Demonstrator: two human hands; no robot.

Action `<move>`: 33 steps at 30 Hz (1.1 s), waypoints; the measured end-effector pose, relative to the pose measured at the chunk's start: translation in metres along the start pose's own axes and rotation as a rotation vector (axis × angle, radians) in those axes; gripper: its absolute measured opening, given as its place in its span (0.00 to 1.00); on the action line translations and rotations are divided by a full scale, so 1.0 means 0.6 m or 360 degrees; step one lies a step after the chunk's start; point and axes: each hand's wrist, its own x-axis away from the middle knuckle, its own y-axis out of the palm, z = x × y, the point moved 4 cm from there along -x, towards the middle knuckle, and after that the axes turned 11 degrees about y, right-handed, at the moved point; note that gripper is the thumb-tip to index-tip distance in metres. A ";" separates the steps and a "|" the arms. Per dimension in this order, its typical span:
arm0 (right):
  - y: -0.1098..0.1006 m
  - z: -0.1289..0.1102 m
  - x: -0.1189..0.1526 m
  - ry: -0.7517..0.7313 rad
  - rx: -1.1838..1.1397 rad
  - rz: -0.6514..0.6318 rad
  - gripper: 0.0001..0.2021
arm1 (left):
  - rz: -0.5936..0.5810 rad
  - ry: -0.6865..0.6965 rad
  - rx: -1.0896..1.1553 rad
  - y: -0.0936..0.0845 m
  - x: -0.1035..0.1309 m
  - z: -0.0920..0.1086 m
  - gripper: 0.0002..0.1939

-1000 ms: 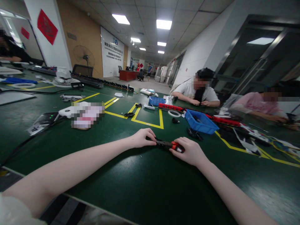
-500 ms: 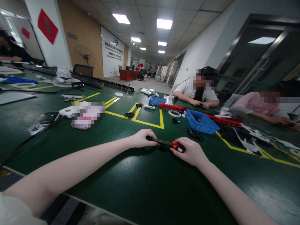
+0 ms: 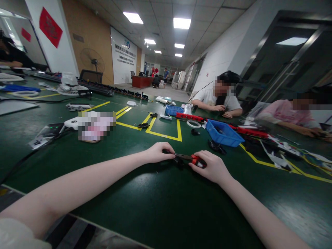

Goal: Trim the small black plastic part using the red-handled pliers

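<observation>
Red-handled pliers (image 3: 195, 160) are wrapped in my right hand (image 3: 211, 165), their dark jaws pointing left. My left hand (image 3: 160, 152) is closed in a pinch right at the tips of the jaws. Whatever it pinches is too small and dark to name. A small black part (image 3: 178, 162) shows just under the jaws, between the two hands. Both hands are low over the green table (image 3: 155, 207). A tiny light bit (image 3: 157, 172) lies on the table in front of my left hand.
A blue bin (image 3: 224, 135) and black parts (image 3: 216, 147) lie right of my hands. Beyond are a white ring (image 3: 193, 125), a red strip (image 3: 190, 117) and black clips (image 3: 143, 126). A phone (image 3: 94, 128) lies left. Two people sit at the right.
The pliers' jaws and the small black part beneath them have shifted slightly against each other. My hands have barely moved, and the whole view has tilted a little.
</observation>
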 end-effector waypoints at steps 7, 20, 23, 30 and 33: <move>0.000 -0.001 -0.001 0.0003 -0.0029 0.0028 0.13 | -0.0001 -0.0004 -0.0069 -0.001 0.000 0.004 0.05; 0.005 0.002 -0.003 -0.0028 -0.0023 0.0026 0.13 | -0.0043 0.0070 -0.0068 0.002 0.001 0.009 0.03; 0.005 0.005 -0.002 -0.0041 -0.0028 0.0026 0.14 | -0.0084 0.0067 -0.0065 -0.002 0.005 0.016 0.04; 0.010 0.013 0.000 -0.0033 -0.0043 -0.0022 0.15 | -0.0217 0.0110 -0.0138 -0.007 0.015 0.026 0.09; 0.008 0.014 0.001 -0.0018 -0.0065 -0.0029 0.15 | -0.0237 0.0140 -0.0169 -0.007 0.016 0.030 0.10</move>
